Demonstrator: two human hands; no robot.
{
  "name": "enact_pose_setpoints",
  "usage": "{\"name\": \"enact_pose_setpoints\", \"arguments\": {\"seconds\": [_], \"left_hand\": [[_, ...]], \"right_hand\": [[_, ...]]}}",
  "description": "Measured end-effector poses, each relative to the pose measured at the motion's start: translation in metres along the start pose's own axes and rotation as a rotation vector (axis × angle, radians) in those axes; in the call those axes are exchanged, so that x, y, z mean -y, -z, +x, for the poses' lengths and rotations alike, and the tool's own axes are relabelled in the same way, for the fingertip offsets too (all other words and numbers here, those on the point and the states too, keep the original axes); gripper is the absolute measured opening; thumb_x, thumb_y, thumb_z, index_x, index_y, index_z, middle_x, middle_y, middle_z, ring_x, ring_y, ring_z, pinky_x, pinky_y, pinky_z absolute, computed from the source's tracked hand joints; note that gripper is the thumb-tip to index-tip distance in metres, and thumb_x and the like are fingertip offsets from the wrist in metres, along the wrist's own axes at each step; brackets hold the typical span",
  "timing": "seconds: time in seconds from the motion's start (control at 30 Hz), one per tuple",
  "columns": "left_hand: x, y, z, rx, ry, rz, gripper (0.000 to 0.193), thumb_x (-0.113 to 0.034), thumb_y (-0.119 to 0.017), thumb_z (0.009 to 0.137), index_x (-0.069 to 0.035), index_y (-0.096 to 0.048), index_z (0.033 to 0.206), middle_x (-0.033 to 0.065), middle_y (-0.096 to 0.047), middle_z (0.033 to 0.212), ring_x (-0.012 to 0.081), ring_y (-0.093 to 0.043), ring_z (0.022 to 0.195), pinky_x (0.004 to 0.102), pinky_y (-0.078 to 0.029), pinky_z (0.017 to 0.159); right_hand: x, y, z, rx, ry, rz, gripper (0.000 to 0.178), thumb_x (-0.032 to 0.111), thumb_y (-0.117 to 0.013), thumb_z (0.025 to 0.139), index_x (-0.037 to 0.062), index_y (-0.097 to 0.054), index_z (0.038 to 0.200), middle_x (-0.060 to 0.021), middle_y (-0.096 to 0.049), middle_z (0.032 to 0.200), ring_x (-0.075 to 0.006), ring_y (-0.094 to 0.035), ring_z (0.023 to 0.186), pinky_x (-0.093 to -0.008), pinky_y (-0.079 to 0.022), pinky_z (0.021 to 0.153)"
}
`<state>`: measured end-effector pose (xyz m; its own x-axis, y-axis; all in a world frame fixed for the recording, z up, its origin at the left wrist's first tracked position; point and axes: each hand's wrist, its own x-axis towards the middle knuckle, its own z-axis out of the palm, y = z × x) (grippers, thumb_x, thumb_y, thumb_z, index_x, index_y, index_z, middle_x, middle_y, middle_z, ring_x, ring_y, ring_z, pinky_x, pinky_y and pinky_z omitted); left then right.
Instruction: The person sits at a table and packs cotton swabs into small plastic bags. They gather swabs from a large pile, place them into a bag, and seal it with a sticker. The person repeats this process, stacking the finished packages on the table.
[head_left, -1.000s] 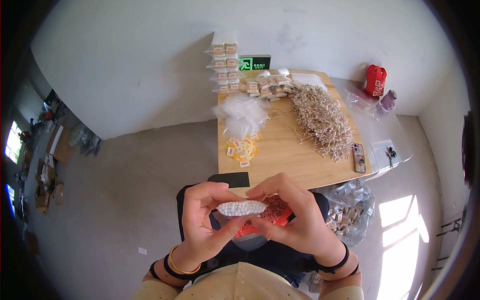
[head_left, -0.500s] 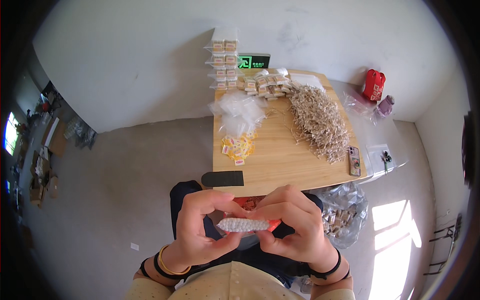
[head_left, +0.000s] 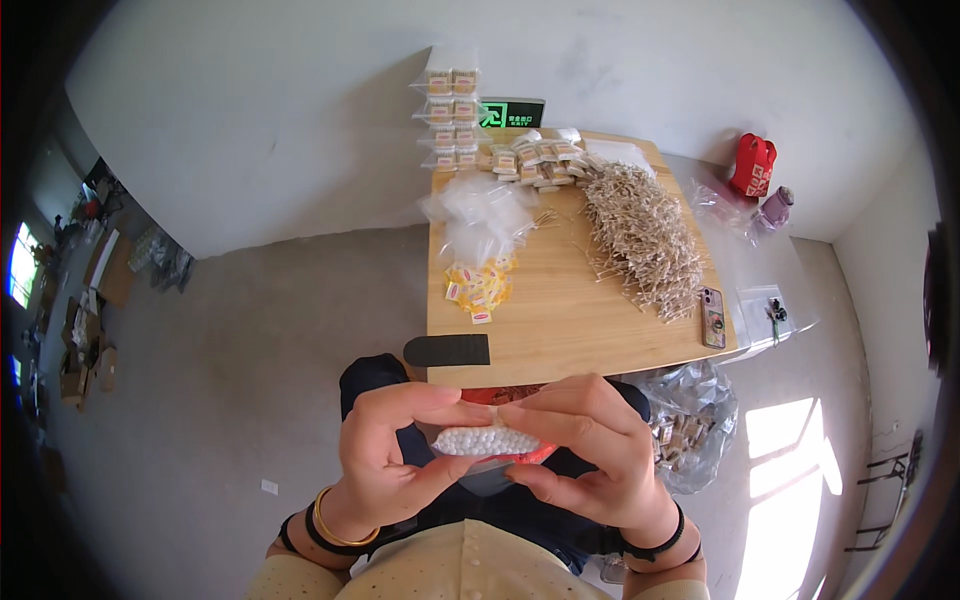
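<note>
A bundle of cotton swabs in a clear bag is held level above my lap, its white tips facing me in a packed block. My left hand grips its left end between thumb and fingers. On the other side, my right hand has its fingers along the top right of the bundle, with the thumb below its right end. Behind and under the bundle is a red, partly hidden container or bag. Beyond my hands, a large heap of loose cotton swabs covers the right of the wooden table.
On the table lie clear bags, small yellow labels, filled packs, a tall stack of bagged packs, a black strip and a phone. A plastic sack of packs stands right of my knee.
My right thumb has dropped away from the bundle's lower edge, and its fingers have shifted over the top. The bundle has risen slightly and tilted a little. The table appears slightly higher.
</note>
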<state>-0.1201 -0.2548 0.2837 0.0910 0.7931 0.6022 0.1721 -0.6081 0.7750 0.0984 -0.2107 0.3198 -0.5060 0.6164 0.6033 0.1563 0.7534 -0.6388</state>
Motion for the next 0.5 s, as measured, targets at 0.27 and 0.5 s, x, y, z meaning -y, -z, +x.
{"name": "enact_pose_setpoints", "arguments": {"seconds": [0.27, 0.5], "left_hand": [[0.005, -0.002, 0.006, 0.070, -0.051, -0.051, 0.056, 0.004, -0.079, 0.081, 0.000, -0.045, 0.126, 0.0192, -0.073, 0.097, 0.0283, -0.075, 0.095, 0.0332, -0.057, 0.082], [0.000, -0.007, 0.006, 0.062, 0.149, -0.210, 0.069, 0.003, -0.078, 0.082, -0.006, -0.032, 0.132, 0.0193, -0.071, 0.096, 0.0267, -0.074, 0.091, 0.0319, -0.058, 0.083]], "right_hand": [[-0.009, -0.003, -0.001, -0.009, 0.031, 0.050, 0.043, 0.005, -0.084, 0.068, 0.0045, -0.072, 0.109, -0.0077, -0.070, 0.100, -0.0263, -0.063, 0.089, -0.0366, -0.052, 0.078], [-0.014, -0.003, 0.000, -0.029, 0.096, 0.006, 0.036, 0.004, -0.083, 0.067, 0.0038, -0.073, 0.102, -0.0070, -0.070, 0.094, -0.0262, -0.064, 0.084, -0.0349, -0.053, 0.074]]}}
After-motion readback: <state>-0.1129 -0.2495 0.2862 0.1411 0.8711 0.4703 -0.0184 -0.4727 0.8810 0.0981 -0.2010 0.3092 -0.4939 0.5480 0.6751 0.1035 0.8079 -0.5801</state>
